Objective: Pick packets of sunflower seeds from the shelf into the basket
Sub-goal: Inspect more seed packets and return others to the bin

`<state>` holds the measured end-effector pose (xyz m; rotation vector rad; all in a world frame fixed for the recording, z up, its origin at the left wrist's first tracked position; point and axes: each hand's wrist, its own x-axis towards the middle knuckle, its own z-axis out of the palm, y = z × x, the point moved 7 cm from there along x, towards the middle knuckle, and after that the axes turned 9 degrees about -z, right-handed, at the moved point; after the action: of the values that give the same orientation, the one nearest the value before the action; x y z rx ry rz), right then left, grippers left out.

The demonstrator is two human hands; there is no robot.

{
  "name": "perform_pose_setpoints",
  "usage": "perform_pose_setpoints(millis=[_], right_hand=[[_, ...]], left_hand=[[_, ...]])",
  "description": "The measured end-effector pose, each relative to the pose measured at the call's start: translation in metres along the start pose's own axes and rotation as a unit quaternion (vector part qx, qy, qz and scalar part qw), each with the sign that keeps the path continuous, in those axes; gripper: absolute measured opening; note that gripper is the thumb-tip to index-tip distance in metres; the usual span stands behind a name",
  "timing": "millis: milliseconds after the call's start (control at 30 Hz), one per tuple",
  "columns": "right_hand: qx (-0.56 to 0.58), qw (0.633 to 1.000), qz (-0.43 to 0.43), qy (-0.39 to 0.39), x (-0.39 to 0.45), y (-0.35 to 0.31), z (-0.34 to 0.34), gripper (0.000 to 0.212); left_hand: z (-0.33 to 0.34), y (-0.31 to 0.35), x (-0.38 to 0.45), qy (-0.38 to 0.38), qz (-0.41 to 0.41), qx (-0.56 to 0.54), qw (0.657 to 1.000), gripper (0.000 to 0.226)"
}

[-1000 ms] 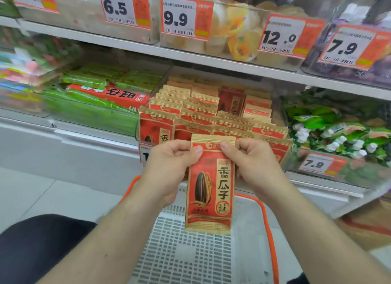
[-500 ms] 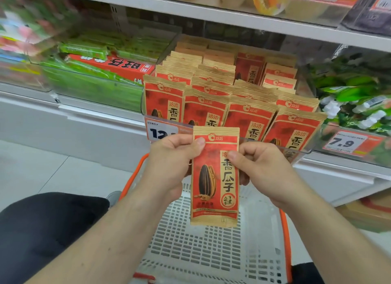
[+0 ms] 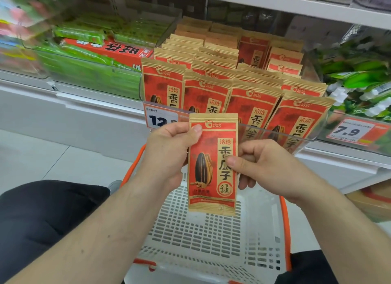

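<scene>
A red and tan packet of sunflower seeds (image 3: 212,167) hangs upright above the white basket (image 3: 260,237) with orange rim. My left hand (image 3: 169,154) pinches its upper left edge, thumb on the front. My right hand (image 3: 266,165) pinches its right edge at mid height. Behind it, several rows of the same sunflower seed packets (image 3: 251,106) stand in a clear shelf bin (image 3: 304,135).
Green snack packs and a red box (image 3: 110,50) fill the bin to the left. Green and white packs (image 3: 364,82) lie to the right above a 7.9 price tag (image 3: 351,131). My dark-trousered knees flank the basket on the tiled floor.
My view has tilted down and closer to the shelf. The packet has come lower over the basket, and my right hand has slid from its top edge down to its right side.
</scene>
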<state>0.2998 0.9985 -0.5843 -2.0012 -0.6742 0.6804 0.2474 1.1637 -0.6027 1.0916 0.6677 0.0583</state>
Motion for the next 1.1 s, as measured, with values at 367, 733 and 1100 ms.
perform_pose_setpoints(millis=[367,733,1100], right_hand=[[-0.002,0.999,0.010,-0.045,-0.003,-0.001,0.009,0.016],[-0.024,0.995,-0.025,-0.095,-0.006,-0.009,0.017,0.047],[-0.146,0.982,-0.110,-0.048,-0.010,-0.025,0.027,0.069]], left_hand=[[-0.006,0.002,0.002,0.014,0.003,-0.039,0.999,0.015],[-0.012,0.001,0.003,0.045,0.000,-0.068,0.997,0.002],[-0.011,-0.006,-0.002,0.087,0.059,0.040,0.994,0.027]])
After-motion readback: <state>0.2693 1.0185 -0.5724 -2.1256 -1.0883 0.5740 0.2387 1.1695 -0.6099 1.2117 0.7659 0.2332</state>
